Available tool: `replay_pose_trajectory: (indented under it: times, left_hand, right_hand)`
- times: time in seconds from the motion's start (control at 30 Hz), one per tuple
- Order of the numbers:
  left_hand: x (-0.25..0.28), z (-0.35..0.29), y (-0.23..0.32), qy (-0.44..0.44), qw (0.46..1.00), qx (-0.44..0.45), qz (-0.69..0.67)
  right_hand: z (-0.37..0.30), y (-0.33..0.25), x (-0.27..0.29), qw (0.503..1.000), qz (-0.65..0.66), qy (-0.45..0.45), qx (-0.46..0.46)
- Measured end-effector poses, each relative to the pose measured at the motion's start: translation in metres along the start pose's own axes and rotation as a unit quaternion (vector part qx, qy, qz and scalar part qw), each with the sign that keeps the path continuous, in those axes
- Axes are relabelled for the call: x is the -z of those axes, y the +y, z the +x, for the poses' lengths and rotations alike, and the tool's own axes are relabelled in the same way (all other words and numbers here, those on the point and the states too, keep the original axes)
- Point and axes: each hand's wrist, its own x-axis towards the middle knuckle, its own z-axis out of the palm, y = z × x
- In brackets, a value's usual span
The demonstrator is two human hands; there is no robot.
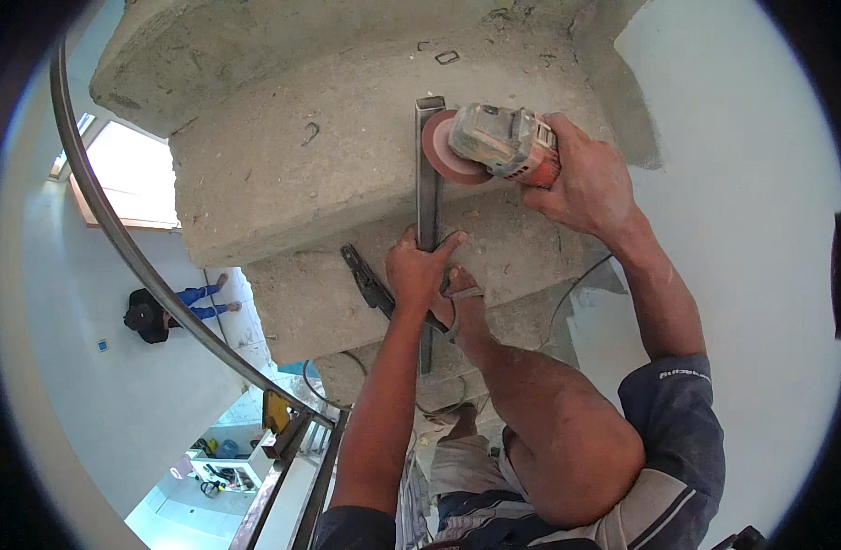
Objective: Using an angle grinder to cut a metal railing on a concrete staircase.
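My right hand point(590, 183) is wrapped round the red and grey body of an angle grinder point(505, 144). Its reddish-brown disc point(450, 151) lies against or right beside the upper part of a square metal tube point(429, 197). Lower down, my left hand point(419, 275) grips that tube, thumb to the right. The tube runs lengthwise away from me across the concrete steps, and my sandalled foot point(466, 298) is close beside it. Left of my left hand, a black clamp-like tool point(365, 278) rests on the step, partly hidden by my wrist.
Rough concrete stairs point(283, 174) rise ahead, bordered by a white wall point(741, 183) on the right. A curved metal handrail point(127, 243) bounds the open left side. Far below sits another person point(150, 314). A cable point(572, 289) trails near my right forearm.
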Motion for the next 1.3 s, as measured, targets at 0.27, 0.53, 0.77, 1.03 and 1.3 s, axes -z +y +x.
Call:
replay_pose_trajectory:
  times: [0.27,0.53,0.77,1.03,1.3]
  left_hand:
    - [0.002,-0.002,0.002,-0.010,0.999,-0.005,-0.049]
    - [0.007,-0.002,0.009,-0.054,0.997,0.044,-0.038]
    - [0.005,-0.003,0.002,-0.004,0.998,-0.036,-0.052]
    - [0.000,0.002,-0.013,0.027,0.986,-0.162,-0.002]
    - [-0.001,0.001,-0.002,-0.091,0.992,0.022,-0.090]
  right_hand:
    - [0.003,-0.001,-0.001,1.000,-0.018,-0.019,-0.015]
    - [0.005,0.001,-0.002,1.000,-0.018,-0.007,0.003]
    - [0.007,-0.001,-0.005,1.000,0.003,-0.002,0.022]
    - [0.011,0.001,0.003,0.999,0.030,-0.031,0.013]
    - [0.010,0.006,0.005,1.000,-0.015,-0.016,0.011]
